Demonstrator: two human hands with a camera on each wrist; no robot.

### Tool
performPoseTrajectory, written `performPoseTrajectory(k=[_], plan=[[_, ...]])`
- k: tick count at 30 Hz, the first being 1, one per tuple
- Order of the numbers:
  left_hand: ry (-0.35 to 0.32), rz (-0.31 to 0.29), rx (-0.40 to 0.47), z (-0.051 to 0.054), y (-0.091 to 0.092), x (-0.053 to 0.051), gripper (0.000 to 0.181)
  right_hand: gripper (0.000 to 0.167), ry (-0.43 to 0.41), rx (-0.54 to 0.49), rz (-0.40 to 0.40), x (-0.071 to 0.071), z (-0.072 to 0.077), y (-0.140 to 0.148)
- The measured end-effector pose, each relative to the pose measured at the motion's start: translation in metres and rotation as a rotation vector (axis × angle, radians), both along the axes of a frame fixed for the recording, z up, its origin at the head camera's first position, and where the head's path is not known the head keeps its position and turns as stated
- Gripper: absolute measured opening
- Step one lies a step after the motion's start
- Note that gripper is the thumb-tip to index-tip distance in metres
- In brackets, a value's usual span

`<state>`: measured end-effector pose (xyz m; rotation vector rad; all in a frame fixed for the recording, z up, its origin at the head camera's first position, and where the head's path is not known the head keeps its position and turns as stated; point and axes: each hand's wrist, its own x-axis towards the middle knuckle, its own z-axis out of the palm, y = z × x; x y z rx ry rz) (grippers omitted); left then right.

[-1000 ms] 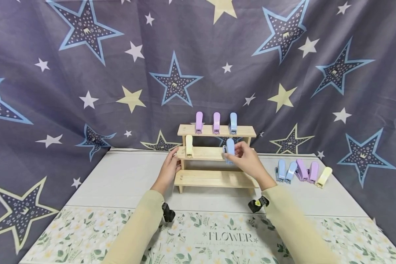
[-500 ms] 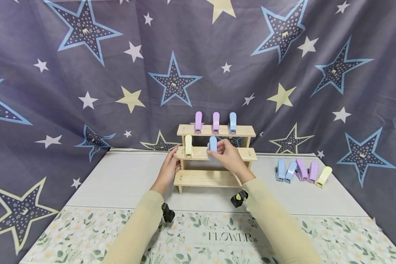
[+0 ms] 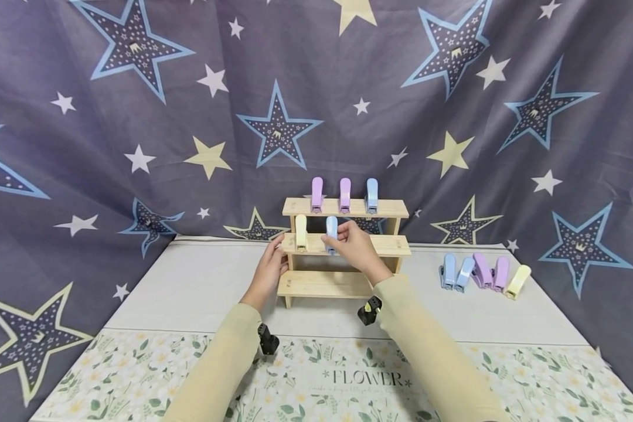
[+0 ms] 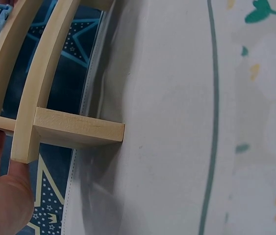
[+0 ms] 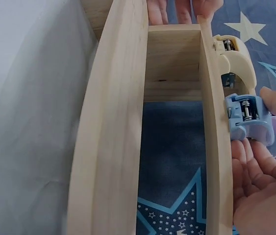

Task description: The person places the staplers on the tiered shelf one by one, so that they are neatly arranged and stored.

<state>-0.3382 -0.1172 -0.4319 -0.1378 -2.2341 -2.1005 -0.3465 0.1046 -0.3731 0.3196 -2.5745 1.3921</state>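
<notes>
A small light-blue stapler [image 3: 331, 227] stands upright on the middle tier of a three-step wooden stand [image 3: 327, 285]. My right hand [image 3: 360, 251] pinches it from the right, thumb in front. In the right wrist view this blue stapler [image 5: 249, 118] sits against the plank, beside a cream-yellow stapler [image 5: 243, 61]. That yellow stapler is at the tier's left. My left hand [image 3: 266, 271] grips the stand's left end at the middle tier; the left wrist view shows its fingers [image 4: 19, 171] against the wood. Two purple staplers [image 3: 345, 196] and a blue stapler [image 3: 371, 196] line the top tier.
Right of the stand, on the white tabletop [image 3: 190, 293], several staplers lie in a group: two blue [image 3: 448, 272], two purple [image 3: 482, 271] and one yellow [image 3: 518, 282]. A star-printed curtain [image 3: 190, 193] hangs close behind. Floral cloth [image 3: 137, 375] covers the front.
My right hand has carried the blue stapler leftward along the middle tier, from its right part to near the yellow stapler. The left hand has stayed at the stand's end.
</notes>
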Motion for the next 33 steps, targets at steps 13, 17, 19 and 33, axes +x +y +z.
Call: performPoseTrajectory(k=[13, 17, 19, 33], plan=[[0.002, -0.002, 0.008, 0.002, 0.002, 0.002, 0.048, 0.046, -0.008, 0.025, -0.03, -0.003, 0.001, -0.004], [-0.005, -0.005, 0.015, 0.002, 0.001, 0.001, 0.049, 0.049, -0.012, 0.018, -0.032, -0.003, 0.0, -0.005], [-0.002, -0.005, 0.013, 0.003, 0.0, 0.001, 0.049, 0.051, -0.021, 0.002, -0.026, -0.003, 0.0, -0.005], [0.001, -0.001, 0.03, 0.001, 0.0, 0.0, 0.048, 0.059, -0.043, -0.07, 0.009, 0.005, -0.002, 0.006]])
